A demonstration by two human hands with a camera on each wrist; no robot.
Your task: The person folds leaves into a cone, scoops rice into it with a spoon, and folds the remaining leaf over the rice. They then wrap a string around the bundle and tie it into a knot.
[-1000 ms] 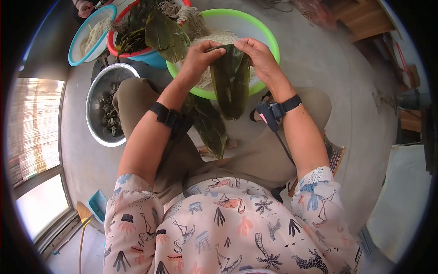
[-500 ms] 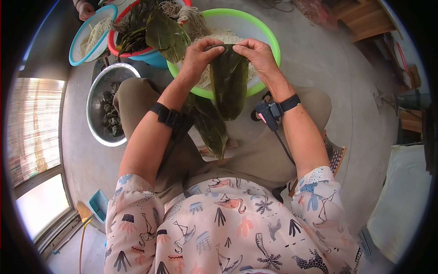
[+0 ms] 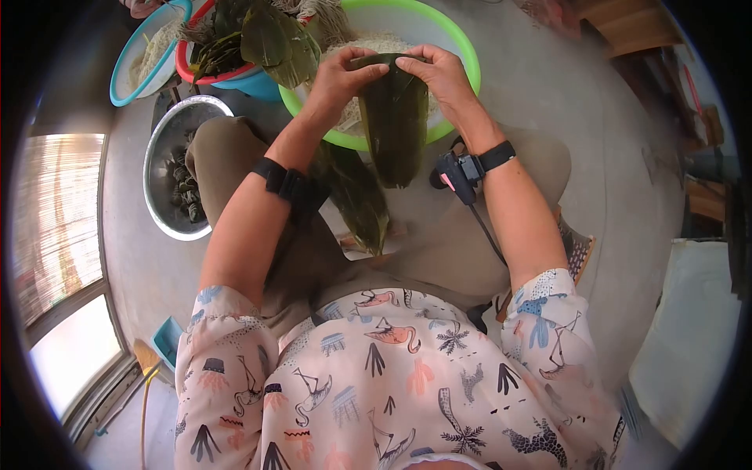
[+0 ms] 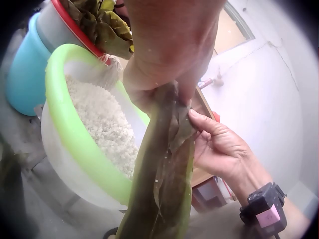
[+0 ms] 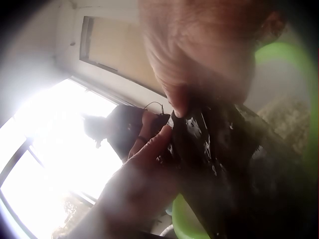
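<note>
Long dark green leaves [image 3: 394, 133], overlapped, hang from both hands over the near side of a green-rimmed basin [image 3: 468, 59] of white rice [image 4: 102, 119]. My left hand [image 3: 341, 83] pinches their top edge on the left, thumb in front. On the right, my right hand [image 3: 440, 77] pinches the same edge, its thumb close to the left one. In the left wrist view the leaves [image 4: 162, 189] look wet, with grains stuck on them. Another leaf [image 3: 356, 196] lies lower, between the knees, touched by neither hand.
At the left knee stands a metal bowl [image 3: 150, 168] of dark wrapped bundles. Beyond it are a red-rimmed basin [image 3: 182, 66] with leaves and strings, and a blue-rimmed basin [image 3: 117, 90]. Another person [image 5: 127, 127] appears in the right wrist view.
The head view has shifted, so basins and hands sit higher in it. The two thumbs came closer together on the leaf edge, and both hands still hold the leaves.
</note>
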